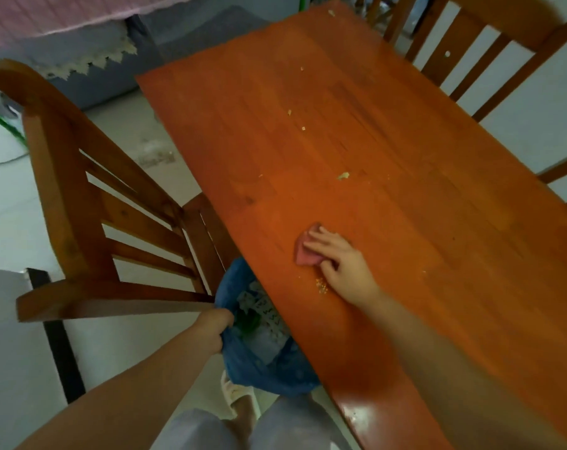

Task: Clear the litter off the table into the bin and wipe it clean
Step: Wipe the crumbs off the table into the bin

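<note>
My right hand [342, 259] presses flat on a pink cloth [304, 253] on the orange wooden table [405, 206], a short way in from its left edge. A small heap of yellow crumbs [321, 285] lies just beside my wrist. More crumbs [343, 176] are scattered further up the tabletop. My left hand [215, 329] grips the rim of a blue-lined bin [269, 365] held just below the table's left edge; paper and green litter lie inside it.
A wooden chair [90, 203] stands close on the left, its seat rail touching the bin side. Another wooden chair [489, 37] stands at the far right of the table. My legs and a slipper [236, 397] are below. A grey sofa [113, 69] sits behind.
</note>
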`<action>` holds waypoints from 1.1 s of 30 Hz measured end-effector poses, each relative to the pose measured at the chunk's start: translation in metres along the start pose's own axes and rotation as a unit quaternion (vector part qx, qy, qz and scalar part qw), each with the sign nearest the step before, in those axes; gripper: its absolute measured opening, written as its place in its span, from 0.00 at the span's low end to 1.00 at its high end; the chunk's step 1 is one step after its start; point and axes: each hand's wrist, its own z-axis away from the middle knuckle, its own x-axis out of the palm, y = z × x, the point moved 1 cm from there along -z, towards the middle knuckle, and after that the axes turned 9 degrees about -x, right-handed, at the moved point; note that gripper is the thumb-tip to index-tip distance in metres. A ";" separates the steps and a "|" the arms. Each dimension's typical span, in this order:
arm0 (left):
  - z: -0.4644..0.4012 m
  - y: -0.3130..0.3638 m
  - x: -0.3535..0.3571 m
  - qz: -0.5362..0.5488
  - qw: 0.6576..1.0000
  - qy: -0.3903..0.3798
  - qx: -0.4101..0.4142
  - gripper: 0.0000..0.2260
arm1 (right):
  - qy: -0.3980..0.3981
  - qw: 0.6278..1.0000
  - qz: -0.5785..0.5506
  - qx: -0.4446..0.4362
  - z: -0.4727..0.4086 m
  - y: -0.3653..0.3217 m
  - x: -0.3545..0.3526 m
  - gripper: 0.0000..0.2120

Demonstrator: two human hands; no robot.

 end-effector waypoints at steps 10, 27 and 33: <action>-0.023 -0.024 -0.009 0.022 0.999 0.002 0.045 0.22 | -0.004 0.999 -0.045 -0.019 0.081 -0.094 0.097 0.22; 0.007 -0.014 -0.028 0.040 0.996 0.010 0.080 0.16 | -0.027 0.997 -0.043 0.065 0.034 -0.109 0.065 0.26; -0.010 0.002 -0.025 0.037 0.998 0.018 0.038 0.09 | 0.089 0.959 -0.189 0.192 -0.049 -0.083 -0.012 0.22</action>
